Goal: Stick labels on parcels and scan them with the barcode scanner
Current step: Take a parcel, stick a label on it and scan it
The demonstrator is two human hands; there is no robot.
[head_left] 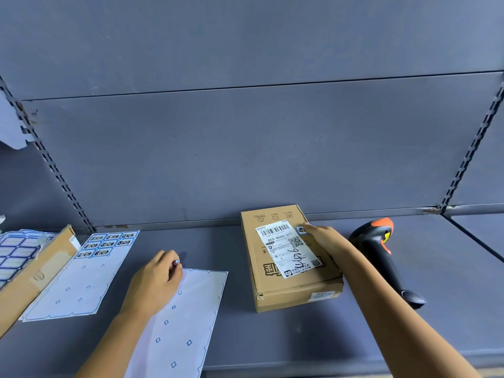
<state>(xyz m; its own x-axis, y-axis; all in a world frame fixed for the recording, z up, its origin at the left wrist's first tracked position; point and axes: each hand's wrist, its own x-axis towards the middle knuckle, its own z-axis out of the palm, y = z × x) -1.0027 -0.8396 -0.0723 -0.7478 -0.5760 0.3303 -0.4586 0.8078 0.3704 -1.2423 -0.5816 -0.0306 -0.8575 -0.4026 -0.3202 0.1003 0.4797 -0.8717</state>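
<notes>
Fingers (312,228) of the right hand (326,240) lie straight, pressing a small blue label (300,230) onto the flat brown cardboard parcel (294,285) on the grey metal shelf (272,336), beside a black-and-orange barcode scanner (381,249). The left hand (155,279) rests curled on a white peeled sheet (185,323), grip unclear.

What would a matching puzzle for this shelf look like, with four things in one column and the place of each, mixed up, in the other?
Things:
1. barcode scanner
2. parcel
3. sheet with labels left
4. empty backing sheet

Places:
A. under the left hand
B. right of the parcel, in no hand
C. under the right hand
D. beside the cardboard box at far left

Pairs: 1-B, 2-C, 3-D, 4-A
</notes>
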